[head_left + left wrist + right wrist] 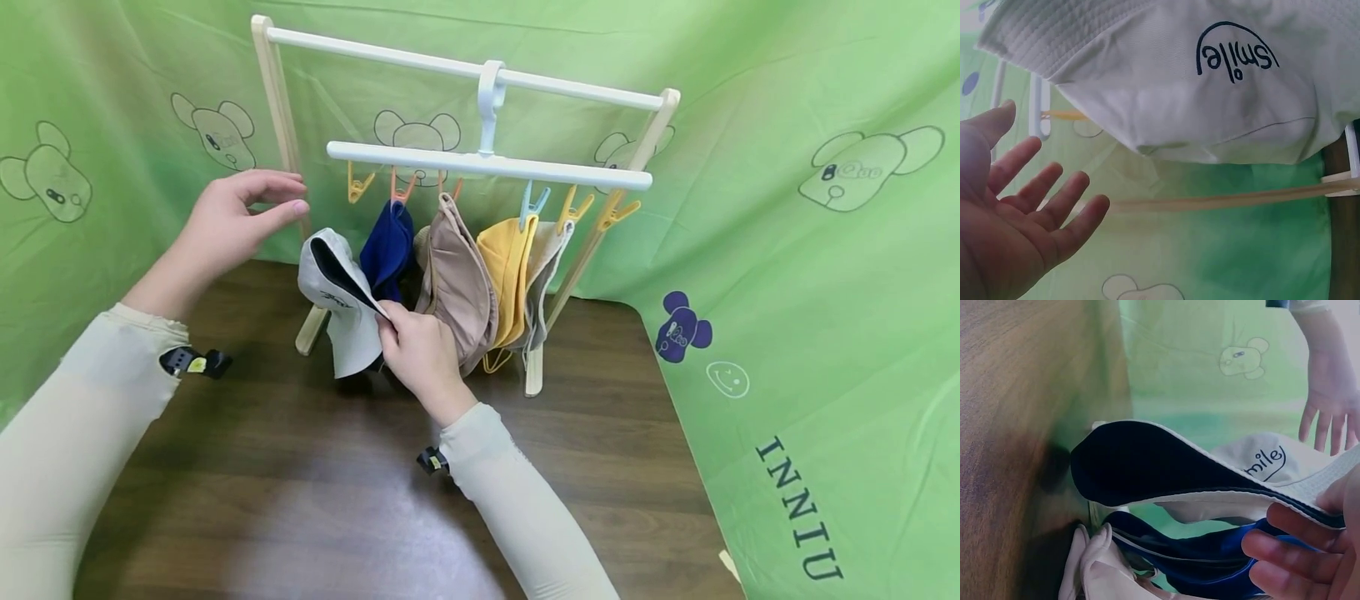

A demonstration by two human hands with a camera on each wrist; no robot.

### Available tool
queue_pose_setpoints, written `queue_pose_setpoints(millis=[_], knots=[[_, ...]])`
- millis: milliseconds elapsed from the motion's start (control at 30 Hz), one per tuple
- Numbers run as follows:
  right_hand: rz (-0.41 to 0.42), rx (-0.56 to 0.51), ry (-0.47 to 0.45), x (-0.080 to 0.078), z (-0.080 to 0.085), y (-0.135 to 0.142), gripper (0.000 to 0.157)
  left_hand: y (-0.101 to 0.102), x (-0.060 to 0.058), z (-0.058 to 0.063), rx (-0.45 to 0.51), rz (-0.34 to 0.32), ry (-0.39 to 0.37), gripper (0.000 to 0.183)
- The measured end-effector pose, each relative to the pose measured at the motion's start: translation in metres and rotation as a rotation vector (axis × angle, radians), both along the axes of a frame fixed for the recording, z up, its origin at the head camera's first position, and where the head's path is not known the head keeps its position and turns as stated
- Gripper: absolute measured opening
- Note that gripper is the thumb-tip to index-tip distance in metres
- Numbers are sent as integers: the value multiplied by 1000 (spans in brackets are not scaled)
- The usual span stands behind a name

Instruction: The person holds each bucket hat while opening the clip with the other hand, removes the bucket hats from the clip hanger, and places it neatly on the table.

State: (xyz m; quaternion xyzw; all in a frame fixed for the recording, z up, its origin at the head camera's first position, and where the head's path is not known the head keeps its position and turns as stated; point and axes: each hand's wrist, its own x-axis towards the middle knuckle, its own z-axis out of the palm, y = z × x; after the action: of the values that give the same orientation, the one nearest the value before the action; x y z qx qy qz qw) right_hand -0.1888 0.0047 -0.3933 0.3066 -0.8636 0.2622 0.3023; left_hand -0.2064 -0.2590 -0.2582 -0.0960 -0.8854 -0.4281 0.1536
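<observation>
A white bucket hat [352, 329] with a dark lining hangs from my right hand [422, 346], whose thumb and fingers pinch the brim. The word "smile" on its side shows in the left wrist view, where the hat [1179, 100] fills the upper part. My left hand [236, 217] is in the air by the rack's left post, fingers extended and holding nothing. Just right of it, a yellow clip [358, 185] at the hanger's left end holds nothing. A blue hat [388, 250] hangs from an orange clip [402, 190] behind the white one.
A white clip hanger [420, 158] hooks over the rack's top bar [375, 52]. Also clipped on it are a tan hat [461, 283], a yellow hat [506, 267] and a grey-white one [543, 283]. Green printed cloth [750, 275] surrounds the dark wooden surface [337, 500].
</observation>
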Motion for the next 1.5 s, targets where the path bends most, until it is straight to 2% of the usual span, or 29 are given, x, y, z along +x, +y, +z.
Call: queue_pose_setpoints(millis=[233,500,700,967,1200,1333,1500], knots=[[4,-11,16,0,2,0,14,-13,20,-8,-8,22,50,39],[14,-20,8,4,3,0,15,-19,55,-27,26,47,189,34],[20,-18,20,4,2,0,17,-23,74,-37,-1,58,230,32],[18,-39,31,4,2,2,17,-31,86,-54,-15,72,234,33],[47,-68,63,8,8,-2,18,-33,97,-67,43,84,267,33],[63,-57,93,11,11,-5,20,-36,99,-72,66,77,285,35],[45,-26,113,13,13,-9,22,-46,104,-73,46,105,264,36]])
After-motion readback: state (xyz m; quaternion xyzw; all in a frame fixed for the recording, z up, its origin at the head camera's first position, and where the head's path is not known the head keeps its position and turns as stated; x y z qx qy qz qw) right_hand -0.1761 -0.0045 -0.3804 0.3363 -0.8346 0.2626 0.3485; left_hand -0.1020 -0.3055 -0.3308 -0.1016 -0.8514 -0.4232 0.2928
